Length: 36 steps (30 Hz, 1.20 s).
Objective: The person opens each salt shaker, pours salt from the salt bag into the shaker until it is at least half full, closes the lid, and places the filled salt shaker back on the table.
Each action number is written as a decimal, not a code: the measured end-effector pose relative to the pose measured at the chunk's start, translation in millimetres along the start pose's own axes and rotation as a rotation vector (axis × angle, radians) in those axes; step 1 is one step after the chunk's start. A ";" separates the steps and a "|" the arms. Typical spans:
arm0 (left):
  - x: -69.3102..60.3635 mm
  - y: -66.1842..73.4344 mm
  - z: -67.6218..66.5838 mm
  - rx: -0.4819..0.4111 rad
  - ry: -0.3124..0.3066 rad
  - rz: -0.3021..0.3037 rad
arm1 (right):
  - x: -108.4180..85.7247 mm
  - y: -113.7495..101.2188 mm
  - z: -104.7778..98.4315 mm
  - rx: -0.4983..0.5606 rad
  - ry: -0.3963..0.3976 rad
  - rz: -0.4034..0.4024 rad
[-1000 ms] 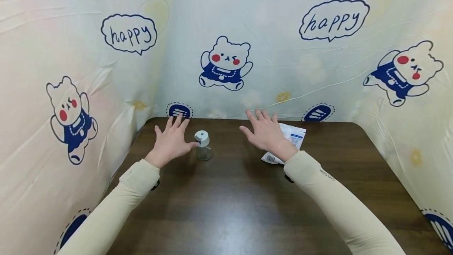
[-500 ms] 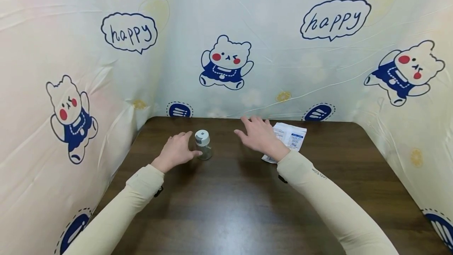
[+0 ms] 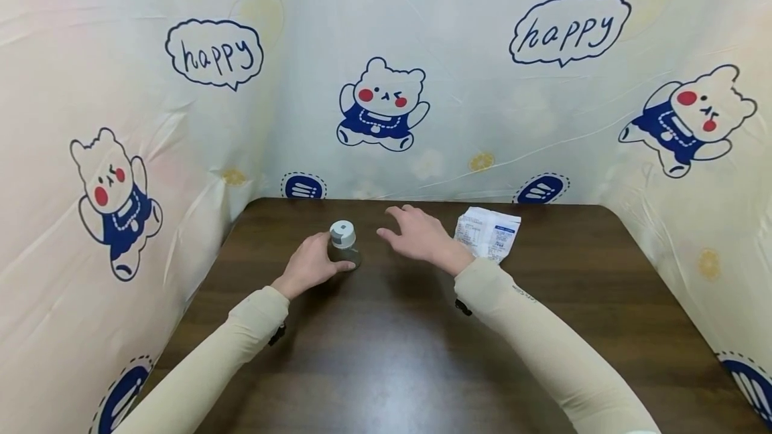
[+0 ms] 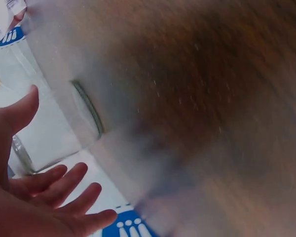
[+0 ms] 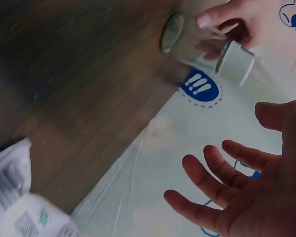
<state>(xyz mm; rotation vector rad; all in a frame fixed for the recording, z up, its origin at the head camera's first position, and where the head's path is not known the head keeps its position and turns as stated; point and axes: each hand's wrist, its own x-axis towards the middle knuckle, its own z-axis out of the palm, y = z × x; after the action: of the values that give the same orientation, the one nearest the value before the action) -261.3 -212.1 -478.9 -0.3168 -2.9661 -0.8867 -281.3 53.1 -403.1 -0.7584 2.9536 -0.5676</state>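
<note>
A small clear glass jar [image 3: 343, 236] with a whitish lid stands upright on the table. My left hand [image 3: 310, 263] is around it, the thumb passing in front and the fingers behind. Through the left wrist view the jar's glass [image 4: 64, 133] shows between thumb and spread fingers; how firmly they press is unclear. My right hand [image 3: 422, 236] hovers to the right of the jar, holding nothing. Its fingers [image 5: 202, 177] are spread and loosely bent in the right wrist view. Beyond the right wrist lies a white printed packet [image 3: 490, 233], partly covered by the forearm.
The dark brown wooden table [image 3: 386, 353] ends at a pale curtain [image 3: 458, 86] with cartoon bears, which encloses the back and both sides. Light reflects off the table's front middle.
My left hand has moved right and its thumb and fingers have come around the jar. My right hand has shifted left, uncovering more of the packet. The jar stands where it was.
</note>
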 end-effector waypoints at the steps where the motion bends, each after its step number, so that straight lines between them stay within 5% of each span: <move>1: 0.7 -0.4 1.6 -0.020 0.006 -0.002 | 0.8 -2.2 1.3 0.012 -0.006 0.002; 9: 4.1 -3.9 5.8 -0.133 0.030 -0.026 | 6.5 -18.4 8.2 0.086 -0.035 -0.031; 36: 4.3 -4.4 11.1 -0.174 0.008 0.048 | 32.5 -40.5 40.4 0.088 -0.016 -0.095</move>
<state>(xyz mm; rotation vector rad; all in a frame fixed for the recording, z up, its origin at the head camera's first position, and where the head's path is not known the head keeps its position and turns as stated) -266.1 -208.8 -490.2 -0.3860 -2.8660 -1.1393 -286.2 -8.9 -424.6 -0.8934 2.8689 -0.6889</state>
